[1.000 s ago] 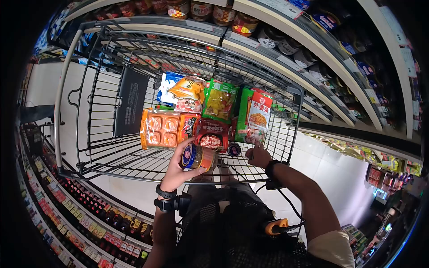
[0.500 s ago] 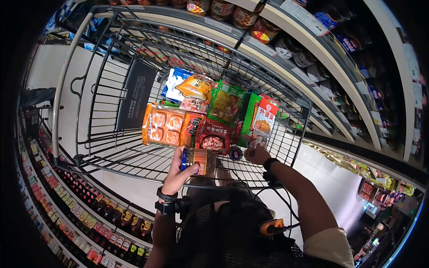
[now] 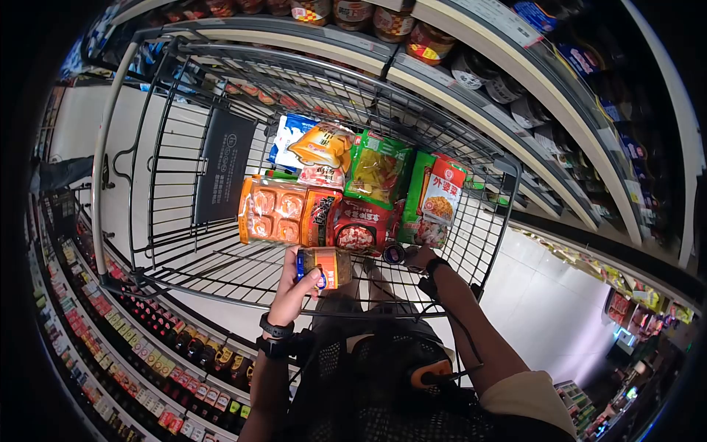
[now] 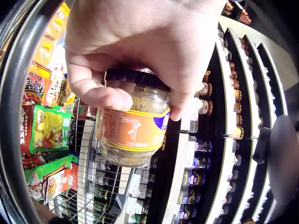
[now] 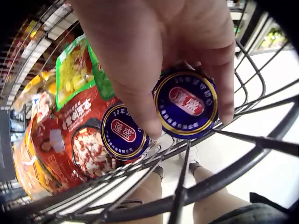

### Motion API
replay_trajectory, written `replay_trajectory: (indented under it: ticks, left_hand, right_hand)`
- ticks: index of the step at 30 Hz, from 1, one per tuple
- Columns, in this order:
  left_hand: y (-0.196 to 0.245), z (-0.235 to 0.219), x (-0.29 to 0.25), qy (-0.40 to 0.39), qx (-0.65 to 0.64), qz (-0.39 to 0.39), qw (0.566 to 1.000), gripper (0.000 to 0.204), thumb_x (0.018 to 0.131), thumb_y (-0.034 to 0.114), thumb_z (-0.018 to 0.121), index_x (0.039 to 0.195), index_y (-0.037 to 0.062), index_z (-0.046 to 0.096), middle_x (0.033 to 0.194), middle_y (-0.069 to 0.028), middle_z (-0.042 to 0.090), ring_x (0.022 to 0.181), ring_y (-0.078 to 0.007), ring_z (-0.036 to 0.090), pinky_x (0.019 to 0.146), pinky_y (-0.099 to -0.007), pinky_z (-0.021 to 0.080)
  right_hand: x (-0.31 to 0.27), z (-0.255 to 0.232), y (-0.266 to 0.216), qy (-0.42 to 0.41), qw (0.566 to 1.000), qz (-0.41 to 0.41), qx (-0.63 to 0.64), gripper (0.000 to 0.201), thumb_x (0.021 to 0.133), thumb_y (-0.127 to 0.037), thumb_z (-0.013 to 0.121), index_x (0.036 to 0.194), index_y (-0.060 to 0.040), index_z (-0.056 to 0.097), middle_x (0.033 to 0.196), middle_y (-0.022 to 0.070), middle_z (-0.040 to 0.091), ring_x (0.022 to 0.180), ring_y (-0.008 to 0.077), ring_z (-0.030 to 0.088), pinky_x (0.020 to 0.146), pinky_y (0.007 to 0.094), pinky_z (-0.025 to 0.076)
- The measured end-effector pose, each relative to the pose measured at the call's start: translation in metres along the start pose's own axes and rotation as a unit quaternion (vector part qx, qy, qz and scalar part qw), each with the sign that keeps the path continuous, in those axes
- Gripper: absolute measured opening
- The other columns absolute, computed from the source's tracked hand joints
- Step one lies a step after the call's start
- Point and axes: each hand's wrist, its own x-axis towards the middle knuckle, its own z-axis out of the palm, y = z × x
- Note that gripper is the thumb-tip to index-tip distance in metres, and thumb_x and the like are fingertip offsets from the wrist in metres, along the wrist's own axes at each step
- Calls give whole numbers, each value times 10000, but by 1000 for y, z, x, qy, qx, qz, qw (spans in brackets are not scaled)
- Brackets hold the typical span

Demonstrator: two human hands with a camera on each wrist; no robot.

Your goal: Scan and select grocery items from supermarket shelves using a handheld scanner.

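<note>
My left hand (image 3: 293, 286) grips a glass jar (image 3: 324, 267) with an orange label and a dark lid, held just over the near end of the wire cart (image 3: 103, 147). In the left wrist view my thumb and fingers (image 4: 100, 95) curl round the lid end of the jar (image 4: 135, 128). My right hand (image 3: 418, 258) reaches into the cart's near right corner and holds a blue-lidded jar (image 5: 187, 102) from above. A second jar with the same blue lid (image 5: 124, 133) sits right beside it, seen in the head view as a small round lid (image 3: 394, 254).
The cart holds an orange snack packet (image 3: 269, 210), a red packet (image 3: 357, 225), green packets (image 3: 379, 166) and a red-and-green packet (image 3: 440, 193). Shelves of jars (image 3: 442, 51) run along the right. Bottle shelves (image 3: 147, 331) line the left. Pale floor shows beneath.
My left hand has turned the jar from lid-up to side-on and brought it closer to the cart's end. My right hand has sunk lower into the cart's corner.
</note>
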Motion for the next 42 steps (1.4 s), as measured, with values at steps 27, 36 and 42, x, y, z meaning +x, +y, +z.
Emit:
replay_trajectory:
  ticks: [27,36,42]
  left_hand:
    - [-188,190,174,-385,526,245,717,679,605,273,786,1152,84,432,1138,-146,470,1084,-315,477,925,-369,399]
    - [-203,206,171,-363,646,206,639,693,597,294,780,1162,100,431,1173,-150,463,1051,-358,498,892,-415,437]
    - [-209,212,172,-392,709,215,545,731,605,346,755,1215,110,428,1200,-135,427,1104,-368,440,875,-436,445]
  right_hand:
    - [-322,4,164,471,643,-143,586,219,913,-176,510,1018,16,531,868,103,619,778,157,601,728,287,493]
    - [-310,68,184,471,609,-87,632,221,909,-209,525,1000,-9,540,870,103,623,762,166,616,701,283,502]
    - [-306,79,178,477,611,-90,625,195,908,-178,516,1000,-7,538,869,110,623,763,170,617,700,279,499]
